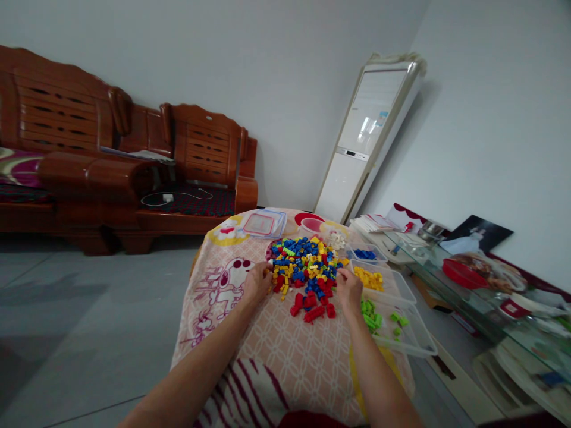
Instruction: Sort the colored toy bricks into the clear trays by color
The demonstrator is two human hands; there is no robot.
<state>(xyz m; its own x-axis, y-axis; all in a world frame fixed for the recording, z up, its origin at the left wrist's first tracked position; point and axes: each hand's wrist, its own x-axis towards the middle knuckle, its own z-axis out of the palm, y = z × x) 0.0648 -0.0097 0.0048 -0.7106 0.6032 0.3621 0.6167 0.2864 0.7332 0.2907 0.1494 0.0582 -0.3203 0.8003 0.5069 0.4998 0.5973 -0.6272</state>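
Note:
A mixed heap of toy building bricks (303,261) in blue, yellow, red and some green lies on a cloth-covered round table (294,356). My left hand (257,283) is at the heap's left edge, its fingers curled together beside yellow bricks. At the right edge, my right hand (350,289) is closed in a pinch close to blue bricks. Whatever either hand holds is too small or hidden to make out. Several red bricks (314,314) lie on the near side. Right of my right hand stand clear trays with blue bricks (364,254), yellow bricks (369,278) and green bricks (371,316).
Clear lids (264,223) and a red-rimmed round container (311,224) sit at the table's far side, near some white pieces (336,239). To the right is a cluttered glass table (473,297). A wooden sofa (200,148) and a standing air conditioner (366,137) are behind.

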